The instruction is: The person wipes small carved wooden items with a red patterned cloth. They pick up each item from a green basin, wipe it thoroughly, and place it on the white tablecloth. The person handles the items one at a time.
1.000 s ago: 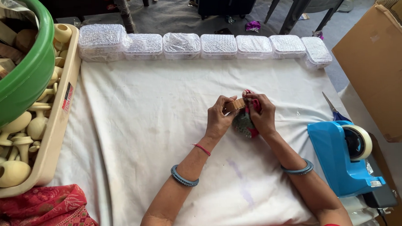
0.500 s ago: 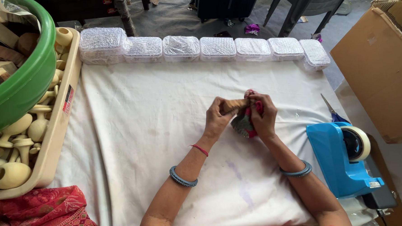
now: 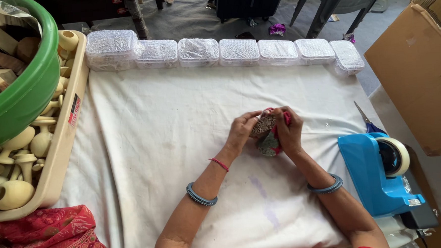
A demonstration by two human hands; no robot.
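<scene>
Gripping one small carved wooden block (image 3: 263,124) wrapped in patterned cloth (image 3: 270,141), both hands, left hand (image 3: 242,130) and right hand (image 3: 288,131), close around it above the tabletop (image 3: 171,121), equally near.

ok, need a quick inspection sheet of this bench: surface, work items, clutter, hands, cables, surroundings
Surface: white cloth, faint stains near the forearms.
Job's things: small carved wooden piece with patterned fabric, held between both hands.
Clutter: row of bubble-wrapped packs; blue tape dispenser; scissors.
Grippers: left hand and right hand both closed on the piece.
Cables: nothing seen.
Surroundings: green tub, beige tray of wooden parts, cardboard box, red cloth.
</scene>
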